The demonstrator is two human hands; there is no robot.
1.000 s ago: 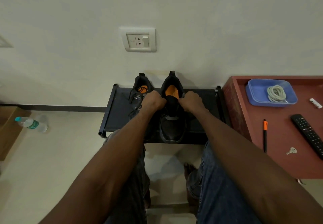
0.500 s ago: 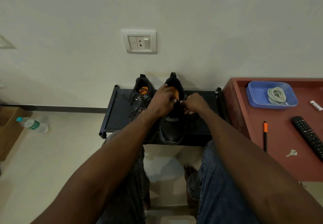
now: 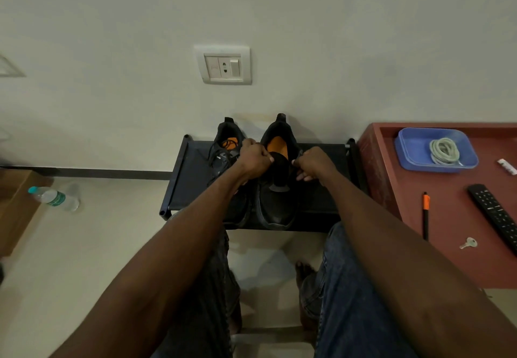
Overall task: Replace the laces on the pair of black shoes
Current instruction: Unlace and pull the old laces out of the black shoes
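Note:
Two black shoes with orange insoles stand side by side on a low black rack [image 3: 193,181] against the wall. The left shoe [image 3: 225,148] still carries a black lace. The right shoe [image 3: 275,204] shows its tongue bare. My left hand [image 3: 253,159] grips the left side of the right shoe's opening, fingers curled. My right hand [image 3: 314,163] pinches its right edge near the top eyelets; whether a lace sits between the fingers is too dark to tell. A coil of pale laces [image 3: 444,152] lies in a blue tray [image 3: 411,148] on the red table.
The red table [image 3: 447,245] at right also holds a black-and-orange pen [image 3: 425,215], a remote [image 3: 495,215], a key [image 3: 468,243] and a small white object [image 3: 507,166]. A water bottle [image 3: 53,198] lies on the floor at left beside a cardboard box [image 3: 14,206]. My knees in jeans are below the rack.
My left hand drew back from over the shoe's opening to its left edge, uncovering the orange insole. My right hand stayed at the right edge.

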